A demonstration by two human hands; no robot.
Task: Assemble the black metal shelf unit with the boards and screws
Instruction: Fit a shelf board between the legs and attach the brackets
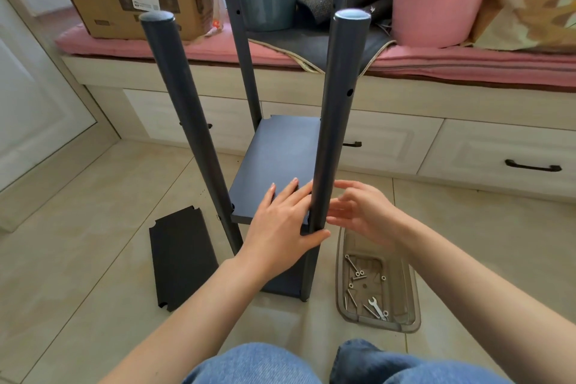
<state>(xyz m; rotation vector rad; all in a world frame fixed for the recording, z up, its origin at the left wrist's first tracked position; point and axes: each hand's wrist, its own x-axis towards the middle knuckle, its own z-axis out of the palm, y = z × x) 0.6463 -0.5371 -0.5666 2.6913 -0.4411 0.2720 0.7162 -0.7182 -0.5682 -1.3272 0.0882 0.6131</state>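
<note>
A tiled floor (93, 227) runs up to a drawered window bench (467, 146). On it, close to the person's knees, stands the shelf unit (280, 159): four posts up, two boards seated. The left hand (280, 227) lies flat on the upper board, thumb touching the near right post (330, 134); the right hand (364, 212) hovers beside it, fingers apart, holding nothing. One spare board (182, 259) lies left, and screws wait in a tray (408, 296) right, so roughly halfway, I'd judge.

Dark grey shelf unit (280, 159) — black board (182, 256), pink cushion (467, 62)
</note>
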